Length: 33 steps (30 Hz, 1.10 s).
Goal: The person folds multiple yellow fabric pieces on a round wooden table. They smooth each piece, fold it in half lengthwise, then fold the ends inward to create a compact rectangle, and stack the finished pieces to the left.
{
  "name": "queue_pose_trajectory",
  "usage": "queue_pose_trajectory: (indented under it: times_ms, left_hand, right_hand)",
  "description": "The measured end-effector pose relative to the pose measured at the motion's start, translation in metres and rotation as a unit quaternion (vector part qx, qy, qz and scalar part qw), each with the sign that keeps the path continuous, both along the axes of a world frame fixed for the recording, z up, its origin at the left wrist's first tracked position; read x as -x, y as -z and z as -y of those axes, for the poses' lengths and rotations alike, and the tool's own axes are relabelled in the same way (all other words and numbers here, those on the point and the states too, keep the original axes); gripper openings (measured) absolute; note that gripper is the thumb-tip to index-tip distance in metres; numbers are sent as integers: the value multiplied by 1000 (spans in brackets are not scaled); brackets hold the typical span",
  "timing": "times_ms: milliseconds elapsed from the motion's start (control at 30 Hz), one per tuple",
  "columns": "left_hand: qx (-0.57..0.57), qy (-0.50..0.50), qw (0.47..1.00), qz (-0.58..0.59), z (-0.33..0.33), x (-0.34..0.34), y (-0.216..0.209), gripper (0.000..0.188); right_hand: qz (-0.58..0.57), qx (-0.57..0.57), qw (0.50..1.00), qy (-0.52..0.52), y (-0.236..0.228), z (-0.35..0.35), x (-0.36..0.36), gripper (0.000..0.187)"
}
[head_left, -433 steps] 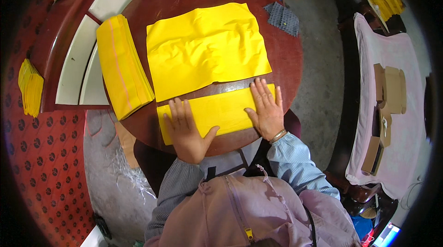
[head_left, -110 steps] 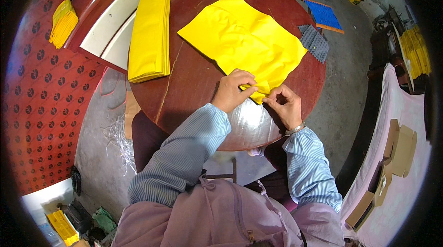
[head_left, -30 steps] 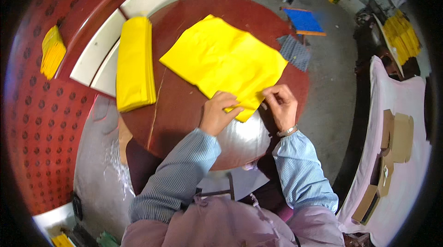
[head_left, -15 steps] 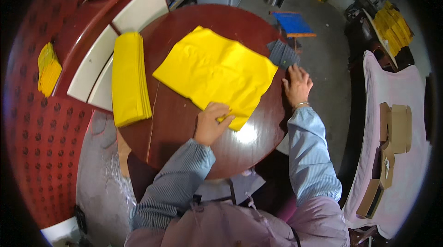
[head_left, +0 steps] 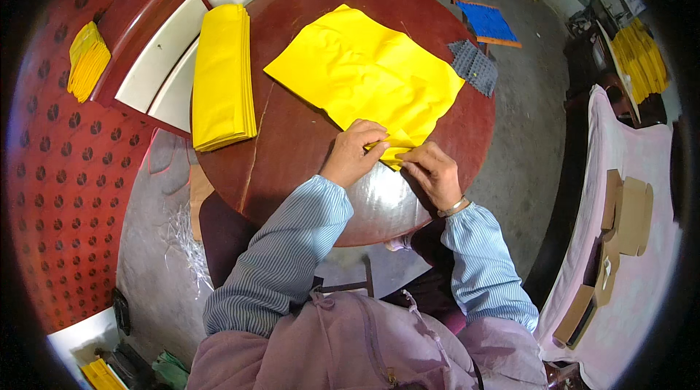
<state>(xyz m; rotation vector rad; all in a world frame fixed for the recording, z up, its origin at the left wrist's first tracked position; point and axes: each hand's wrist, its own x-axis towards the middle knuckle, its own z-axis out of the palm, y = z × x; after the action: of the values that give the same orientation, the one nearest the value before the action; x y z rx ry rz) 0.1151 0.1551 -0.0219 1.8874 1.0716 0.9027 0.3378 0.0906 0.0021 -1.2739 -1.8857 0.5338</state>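
Note:
A creased yellow sheet (head_left: 372, 69), fabric or soft paper, lies spread on the round dark-red table (head_left: 292, 171). Its near corner is gathered between my hands. My left hand (head_left: 356, 153) pinches the near edge with thumb and fingers. Just to its right, my right hand (head_left: 435, 173) has its thumb and fingertips closed at the same corner. Anything small between the right fingertips is hidden. A dark grey dotted sheet (head_left: 474, 67) rests at the table's right edge, beside the yellow sheet.
A thick stack of folded yellow sheets (head_left: 223, 80) lies along the table's left side. More yellow bundles sit on red patterned cloth (head_left: 89, 62) at far left and on a stand (head_left: 639, 62) at right. Opened cardboard boxes (head_left: 633, 215) lie on a pink-covered surface. A blue board (head_left: 490, 23) is beyond the table.
My right hand has come from beside the grey dotted sheet to the near corner of the yellow sheet. My left hand stays at that edge. The whole view has shifted somewhat.

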Motion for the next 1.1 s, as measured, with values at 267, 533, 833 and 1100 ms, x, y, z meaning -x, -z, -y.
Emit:
queue_pose_trajectory:
  times_ms: [267,533,833,1100]
  left_hand:
    - [-15,38,999,22,-4,5,2,18]
    - [-13,29,999,-15,3,2,-8,25]
    - [-16,-8,1000,-21,3,-2,-2,20]
    - [6,-15,1000,-4,2,-1,-3,18]
  right_hand:
    - [-124,120,983,67,16,-9,-3,16]
    - [-182,145,971,62,21,-9,-2,17]
    - [-121,86,988,47,14,0,-5,23]
    - [-144,68,986,47,11,1,-3,25]
